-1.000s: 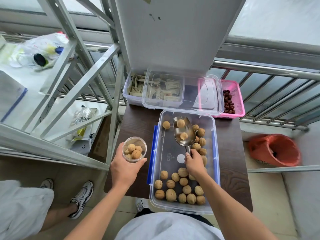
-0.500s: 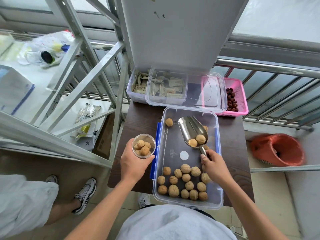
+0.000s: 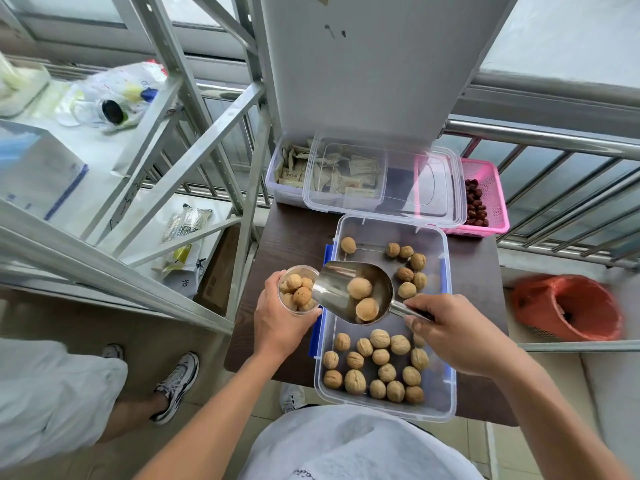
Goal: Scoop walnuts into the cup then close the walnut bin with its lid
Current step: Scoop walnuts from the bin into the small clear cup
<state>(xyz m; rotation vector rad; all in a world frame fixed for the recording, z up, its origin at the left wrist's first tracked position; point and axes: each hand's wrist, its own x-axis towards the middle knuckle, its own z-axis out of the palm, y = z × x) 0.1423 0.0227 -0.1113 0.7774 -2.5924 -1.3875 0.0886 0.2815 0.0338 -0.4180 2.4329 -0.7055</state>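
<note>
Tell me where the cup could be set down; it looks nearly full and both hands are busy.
Bare dark table lies left of the walnut bin, in front of the packet box. A narrower strip runs right of the bin, below the pink basket. The back edge is crowded: the lid spans both containers.

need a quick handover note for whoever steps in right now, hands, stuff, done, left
Left hand: holds the cup, partly filled with walnuts.
Right hand: grips the scoop handle; two walnuts in it, mouth at the cup rim.
Walnut bin: open on the table, many walnuts inside. Lid: lying across the containers behind it.
Left: tip scoop into cup, put the lid on the bin.
</note>
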